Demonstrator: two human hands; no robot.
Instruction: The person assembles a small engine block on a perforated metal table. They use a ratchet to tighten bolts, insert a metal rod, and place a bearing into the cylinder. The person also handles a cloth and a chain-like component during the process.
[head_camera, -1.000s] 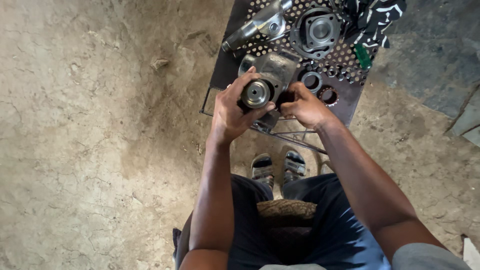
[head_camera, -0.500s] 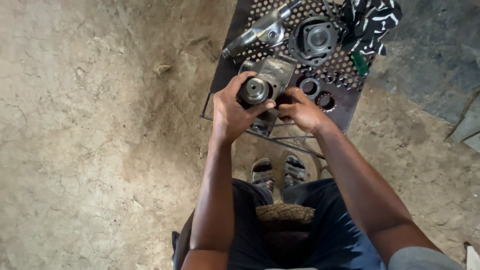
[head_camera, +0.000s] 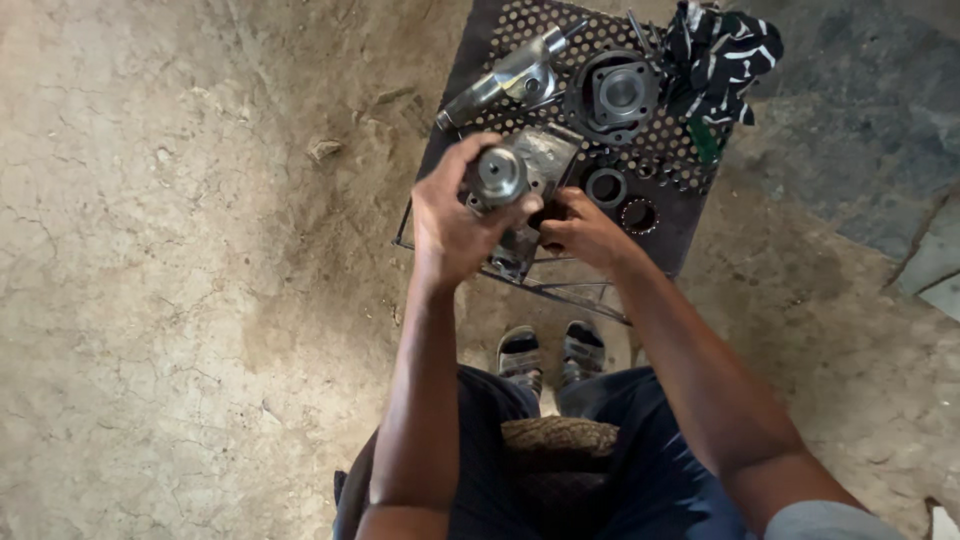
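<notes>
1. The left hand (head_camera: 455, 225) is wrapped around a grey metal engine part (head_camera: 515, 180), its fingers (head_camera: 470, 160) curled over the top and the thumb pressing in from below — a firm hold.
2. That part has a round, shiny boss facing up and is held just above the near edge of the perforated metal surface (head_camera: 670, 215).
3. The right hand (head_camera: 585, 230) meets the same part from the other side; its fingers are bent in close and pinch at the part's lower right edge, though what exactly lies between them is too dark to tell.
4. Farther back on the surface lie a finned cylinder piece (head_camera: 615, 95), a long silvery casting (head_camera: 505, 80) and a black-and-white striped cloth (head_camera: 725, 55).
5. Two loose rings (head_camera: 607, 187) sit just beside the right hand.
6. Below, the person's sandalled feet (head_camera: 550, 355) rest on the cracked earth floor (head_camera: 180, 270) — close under the surface's wire frame.
</notes>
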